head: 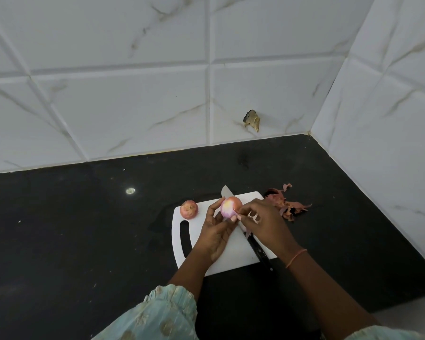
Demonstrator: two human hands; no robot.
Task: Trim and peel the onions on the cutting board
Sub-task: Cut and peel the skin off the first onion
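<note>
My left hand (217, 229) holds a mostly peeled pink-white onion (230, 206) above the white cutting board (231, 256). My right hand (263, 222) pinches at the onion's right side with its fingertips, and a scrap of skin shows by those fingers. A second onion (189, 209), still in its reddish skin, sits on the board's far left corner. A black-handled knife (258, 251) lies across the board under my hands, its blade tip (225, 190) poking past the far edge.
A heap of reddish onion skins (286, 204) lies on the black counter (84, 229) just right of the board. White tiled walls (206, 82) close off the back and right side. The counter stretches out to the left.
</note>
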